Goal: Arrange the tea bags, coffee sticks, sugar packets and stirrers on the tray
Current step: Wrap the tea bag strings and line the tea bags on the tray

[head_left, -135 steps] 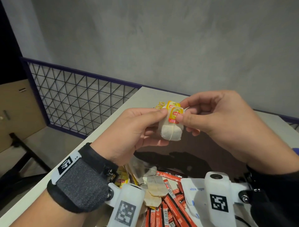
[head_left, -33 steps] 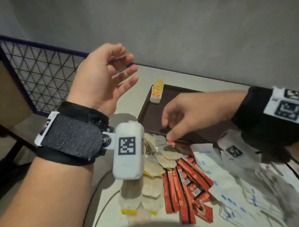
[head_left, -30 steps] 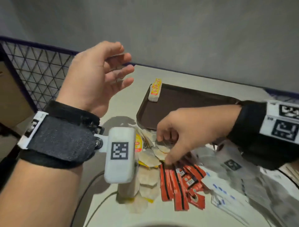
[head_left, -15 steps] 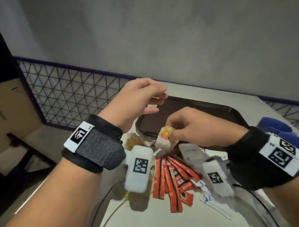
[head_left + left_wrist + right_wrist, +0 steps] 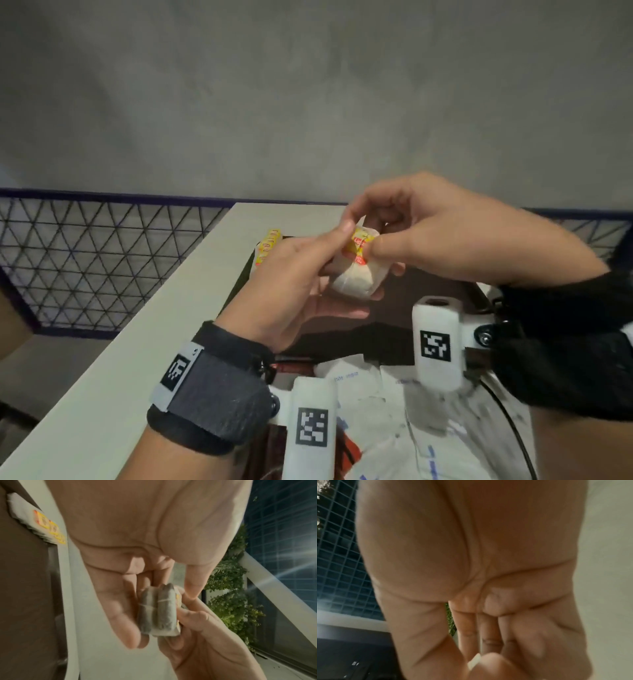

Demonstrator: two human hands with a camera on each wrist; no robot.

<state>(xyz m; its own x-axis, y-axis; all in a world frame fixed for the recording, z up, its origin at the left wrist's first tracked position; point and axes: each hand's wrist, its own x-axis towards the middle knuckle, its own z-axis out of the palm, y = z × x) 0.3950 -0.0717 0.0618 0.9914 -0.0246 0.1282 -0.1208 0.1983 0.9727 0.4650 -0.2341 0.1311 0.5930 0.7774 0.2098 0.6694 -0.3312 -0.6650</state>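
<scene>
Two tea bags (image 5: 356,274) with yellow-red tags are stacked together and held up above the dark brown tray (image 5: 404,322). My left hand (image 5: 329,260) holds them from the left, thumb on top and fingers underneath. My right hand (image 5: 373,233) pinches the top tag from the right. The left wrist view shows the tea bags (image 5: 157,609) side by side between the fingers of both hands. A row of tea bags (image 5: 269,245) lies in the tray's far left corner. White sugar packets (image 5: 376,394) lie near me. The stirrers are hidden.
The tray sits on a white table (image 5: 137,342) whose left edge drops off beside a wire mesh railing (image 5: 102,260). A grey wall stands behind. Part of a red coffee stick (image 5: 351,448) shows under my wrists. A cable (image 5: 510,421) runs at right.
My right hand picked a tea bag from the pile near me and lifted it. My left hand came in to meet it, and both now hold the tea bags together above the tray.
</scene>
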